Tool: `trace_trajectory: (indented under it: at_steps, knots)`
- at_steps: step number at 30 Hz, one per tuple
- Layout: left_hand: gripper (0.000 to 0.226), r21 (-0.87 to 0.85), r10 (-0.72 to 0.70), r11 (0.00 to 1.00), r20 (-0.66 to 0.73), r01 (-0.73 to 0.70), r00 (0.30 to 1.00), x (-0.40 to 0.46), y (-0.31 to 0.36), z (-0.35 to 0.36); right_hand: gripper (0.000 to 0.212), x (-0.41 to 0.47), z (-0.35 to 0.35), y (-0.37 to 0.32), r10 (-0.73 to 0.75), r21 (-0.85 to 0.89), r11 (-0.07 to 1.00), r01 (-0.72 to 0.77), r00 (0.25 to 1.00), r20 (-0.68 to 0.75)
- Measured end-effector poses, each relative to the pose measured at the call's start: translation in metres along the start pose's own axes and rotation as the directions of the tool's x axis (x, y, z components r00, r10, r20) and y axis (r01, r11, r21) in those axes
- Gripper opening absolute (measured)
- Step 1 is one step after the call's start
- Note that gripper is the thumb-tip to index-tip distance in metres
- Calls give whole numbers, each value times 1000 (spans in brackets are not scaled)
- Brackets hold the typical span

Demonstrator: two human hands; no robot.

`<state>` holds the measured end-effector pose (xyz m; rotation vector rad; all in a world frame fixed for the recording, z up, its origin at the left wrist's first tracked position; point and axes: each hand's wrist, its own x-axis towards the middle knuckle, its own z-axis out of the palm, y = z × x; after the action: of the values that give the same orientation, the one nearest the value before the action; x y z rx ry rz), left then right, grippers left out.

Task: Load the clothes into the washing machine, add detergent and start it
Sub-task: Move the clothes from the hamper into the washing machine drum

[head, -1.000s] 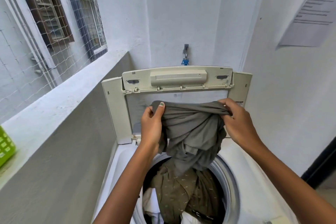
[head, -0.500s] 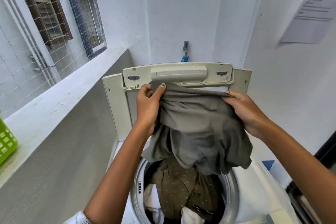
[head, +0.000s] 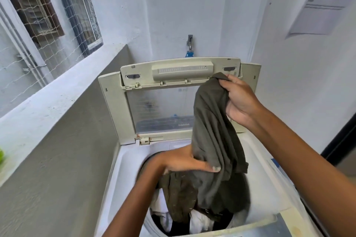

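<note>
Right hand [head: 240, 100]: fingers are curling round the top edge of a grey-green garment [head: 213, 140], pinching it up high at about 2 o'clock from the tub opening, level with the upper rim of the raised lid [head: 173, 75].

Left hand [head: 185, 161]: it is lying low over the tub mouth, thumb showing in front of the hanging cloth, the other fingers hidden behind it; whether they are gripping the cloth cannot be told.

Grey-green garment: it is hanging from the right hand, its lower end trailing into the tub.

Other laundry: a dotted olive-brown piece [head: 181, 196] is lying in the tub at 7 o'clock from the garment, white items [head: 200, 221] showing beneath it.

Top-loading washing machine [head: 125, 175]: its lid is standing upright at 12 o'clock.

Tap [head: 189, 45]: it is sitting on the wall above the lid.

Netted windows [head: 57, 11]: at 10 o'clock.

Printed sheet [head: 323, 0]: it is hanging on the wall at 1 o'clock.
</note>
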<state>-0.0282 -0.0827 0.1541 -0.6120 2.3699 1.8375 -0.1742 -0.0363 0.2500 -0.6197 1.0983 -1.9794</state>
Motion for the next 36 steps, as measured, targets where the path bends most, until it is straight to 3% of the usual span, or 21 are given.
trace_trajectory:
  at_steps: [3, 5, 6, 8, 11, 15, 17, 19, 22, 25, 29, 32, 36]
  knots:
    - [40, -144, 48, 987, -196, -77, 979, 2, -9, 1, 15, 2, -3, -4, -20, -63, 998, 24, 998, 56]
    - [35, -328, 38, 932, -333, -153, 942, 1, -5, -2, 14, 3, -13, -8, 37, -295, 956, 6, 989, 140]
    - [35, -428, 13, 884, -378, -188, 926, 2, -2, -5, 20, 3, -20, -9, 69, -497, 867, 21, 984, 163]
    - [35, -586, -48, 775, -428, -237, 902, 4, 5, -10, 25, 1, -35, -13, 96, -803, 588, 99, 977, 191]
    - [36, -625, -62, 736, -445, -261, 893, 3, 12, -17, 40, -6, -57, -17, 257, -924, 362, 121, 940, 223]
    - [36, -694, -114, 655, -481, -299, 869, 4, 9, -21, 70, -20, -84, -5, 673, -994, 87, 68, 732, 109]
    - [37, -706, -123, 639, -486, -306, 865, 4, 8, -20, 84, -28, -91, 17, 717, -985, 169, -30, 690, 102]
    - [36, -715, -119, 632, -472, -300, 874, 4, 8, -17, 64, -34, -91, 45, 684, -913, 377, -159, 712, 158]
    - [31, -691, -134, 673, -466, -265, 875, 1, 6, -18, 36, -33, -86, 71, 532, -711, 632, -308, 840, 110]
    - [26, -595, -192, 776, -537, -208, 821, -12, -1, -34, 30, -23, -90, 66, 333, -597, 752, -279, 943, -20]
    - [25, -490, -264, 862, -652, -129, 711, -38, -13, -67, 20, -7, -109, 36, -10, -654, 754, -61, 994, -104]
    - [17, -458, -285, 874, -756, -163, 590, -59, -14, -90, 34, 2, -125, 12, -274, -797, 598, 90, 957, -97]
    - [12, -340, -237, 923, -869, -177, 435, -76, -6, -112, 47, 5, -131, -17, -458, -853, 494, 168, 884, -92]
